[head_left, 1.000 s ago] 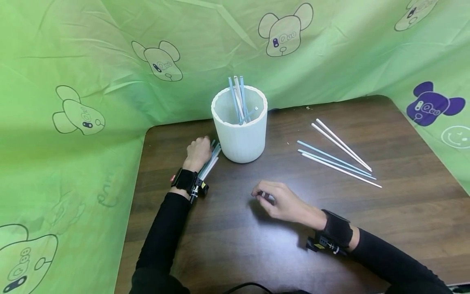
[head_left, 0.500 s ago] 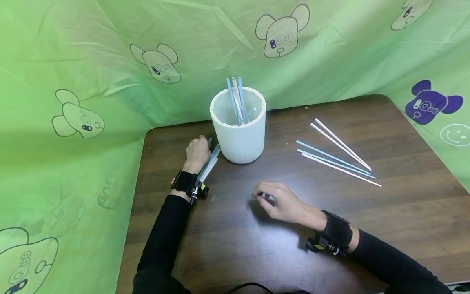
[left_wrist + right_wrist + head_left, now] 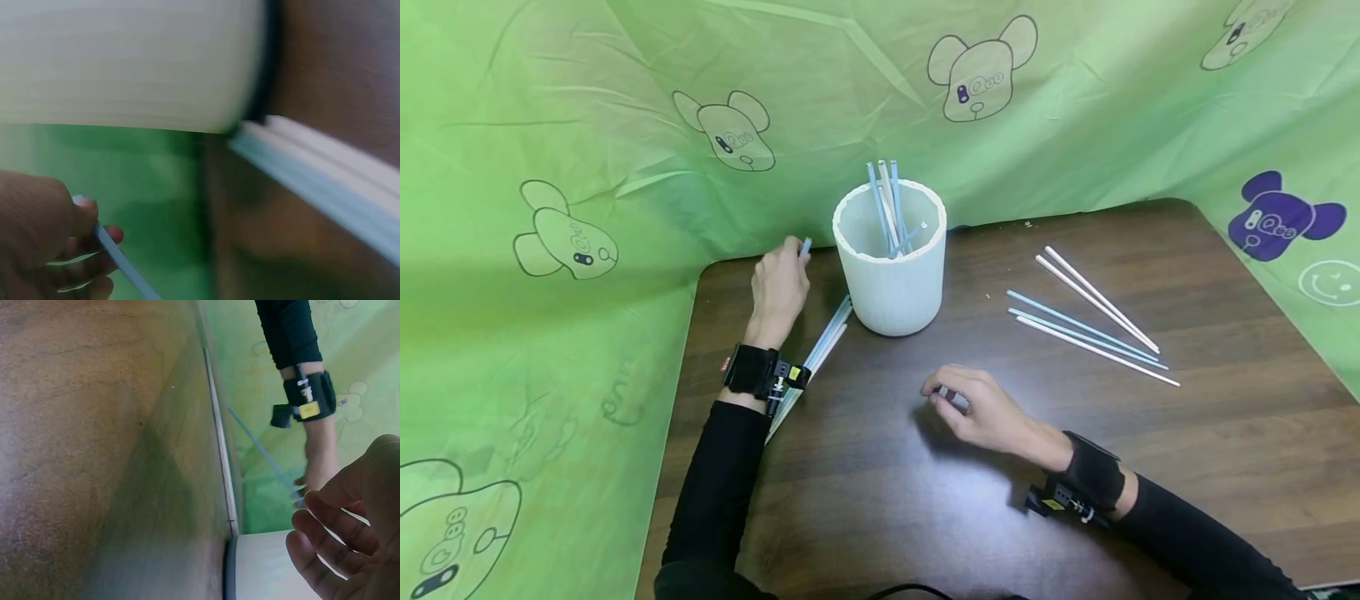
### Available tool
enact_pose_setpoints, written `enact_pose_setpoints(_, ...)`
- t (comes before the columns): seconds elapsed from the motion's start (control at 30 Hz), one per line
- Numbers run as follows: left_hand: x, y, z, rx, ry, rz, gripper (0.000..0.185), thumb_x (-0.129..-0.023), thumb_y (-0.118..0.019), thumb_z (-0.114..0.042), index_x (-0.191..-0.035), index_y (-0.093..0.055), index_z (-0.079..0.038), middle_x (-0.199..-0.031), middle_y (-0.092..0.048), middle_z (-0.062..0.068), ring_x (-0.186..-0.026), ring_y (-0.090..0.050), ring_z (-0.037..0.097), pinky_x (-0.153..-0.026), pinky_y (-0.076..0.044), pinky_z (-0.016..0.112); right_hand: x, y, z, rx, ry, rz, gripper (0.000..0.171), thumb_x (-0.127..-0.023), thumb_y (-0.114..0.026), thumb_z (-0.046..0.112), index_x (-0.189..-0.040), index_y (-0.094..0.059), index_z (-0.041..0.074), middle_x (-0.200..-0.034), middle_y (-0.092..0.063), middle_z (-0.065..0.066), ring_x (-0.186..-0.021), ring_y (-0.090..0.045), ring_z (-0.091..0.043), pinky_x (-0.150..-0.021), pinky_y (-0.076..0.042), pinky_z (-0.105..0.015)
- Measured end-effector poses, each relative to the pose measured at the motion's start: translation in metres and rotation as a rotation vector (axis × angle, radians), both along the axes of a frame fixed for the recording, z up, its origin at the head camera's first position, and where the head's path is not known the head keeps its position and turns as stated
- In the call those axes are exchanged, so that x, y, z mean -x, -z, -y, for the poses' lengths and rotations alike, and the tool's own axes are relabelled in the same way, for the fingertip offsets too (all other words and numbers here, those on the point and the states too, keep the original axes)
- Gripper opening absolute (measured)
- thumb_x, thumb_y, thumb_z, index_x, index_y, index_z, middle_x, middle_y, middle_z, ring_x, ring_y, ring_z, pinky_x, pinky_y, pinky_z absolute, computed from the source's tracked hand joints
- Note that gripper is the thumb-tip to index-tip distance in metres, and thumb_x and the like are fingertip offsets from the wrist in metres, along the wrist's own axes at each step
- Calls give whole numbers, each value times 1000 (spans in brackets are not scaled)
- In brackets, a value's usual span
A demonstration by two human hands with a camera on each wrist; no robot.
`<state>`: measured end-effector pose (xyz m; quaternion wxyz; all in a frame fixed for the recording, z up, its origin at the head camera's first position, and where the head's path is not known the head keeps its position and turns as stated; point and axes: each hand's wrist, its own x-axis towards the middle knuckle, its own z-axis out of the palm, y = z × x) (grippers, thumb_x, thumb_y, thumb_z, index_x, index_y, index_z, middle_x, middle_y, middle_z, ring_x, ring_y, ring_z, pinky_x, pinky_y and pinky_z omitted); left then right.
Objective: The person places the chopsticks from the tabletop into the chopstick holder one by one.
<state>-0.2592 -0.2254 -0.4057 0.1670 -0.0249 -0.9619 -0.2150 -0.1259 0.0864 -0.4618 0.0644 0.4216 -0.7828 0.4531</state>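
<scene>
Slender pale-blue stick (image 3: 128, 264), straight and round-sided: up in the left hand (image 3: 777, 292), left of the container.

Backdrop: bright green creased cloth (image 3: 820, 83) along the far side and both flanks, printed with outlined round-eared animal heads, one filled in purple at right.

Table (image 3: 850, 500): dark brown wood-grain top with rounded far corners.

On it, at the back, a tall white cylindrical container (image 3: 891, 292), upright, mouth open, rim slightly uneven. Several thin blue and white sticks (image 3: 889, 196) lean inside; three tips rise above the rim.

Black long sleeves (image 3: 715, 483) on both arms. Left hand near the far-left table corner, thumb and fingers pinching the pale-blue stick close to one end. Right hand (image 3: 981, 408) in front of the container, above the table, fingers loosely bent, gaps between them.

Bundle of blue and white sticks (image 3: 829, 340) lies slantwise beside the left forearm, far ends at the container's foot; cannot tell if touching. To the right, a loose spread of three white and two blue sticks (image 3: 1086, 338), all on the table.

Held stick again: even pale blue, thin along its length, a paler tip just past the thumb. Long part slopes away from the fingers. Only a short end shows from above. Apart from the container; cannot tell whether the lower end meets anything.
</scene>
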Motion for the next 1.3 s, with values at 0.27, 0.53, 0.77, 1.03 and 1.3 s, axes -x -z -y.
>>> enact_pose_setpoints(0.27, -19, -89, -9, -142, 6, -284, 28, -101, -53, -17, -115, -60, 6, -104, -71, 25, -77, -68, 37, -64, -55, 41, 3, -5, -1, 10, 54, -13, 18, -86, -65, -3, -97, -67, 11, -93, -71, -1, -80, -65, -9, -71, -55, -19)
enact_pose_setpoints(0.53, -51, -170, -31, -332, 28, -618, 36, -100, -56, -31, -107, -64, 3, -94, -75, 13, -78, -69, 15, -69, -52, 18, 2, -2, -3, 11, 42, -7, 18, -86, -65, -3, -98, -67, 10, -95, -71, -1, -80, -65, -9, -72, -54, -17)
enact_pose_setpoints(0.77, -58, -206, -54, -523, 122, -827, 20, -98, -61, -26, -103, -64, -7, -84, -72, 3, -69, -62, 6, -61, -48, 14, 2, 2, -5, 24, 47, 14, 20, -84, -66, -5, -98, -67, 10, -94, -71, -2, -80, -65, -10, -70, -55, -20)
enact_pose_setpoints(1.03, -36, -194, -77, -547, 156, -788, 20, -99, -60, -21, -107, -62, -3, -89, -70, 5, -76, -63, 7, -68, -51, 17, 0, 5, -7, 16, 62, 34, 20, -85, -66, -4, -98, -67, 11, -95, -71, -1, -82, -65, -9, -71, -55, -21)
enact_pose_setpoints(1.3, -8, -173, -85, -539, 145, -685, 20, -99, -58, -16, -110, -61, 0, -93, -68, 11, -79, -66, 15, -72, -52, 17, -2, 4, -10, 22, 68, 50, 19, -85, -67, -3, -98, -67, 11, -95, -72, -7, -82, -65, -11, -72, -56, -22)
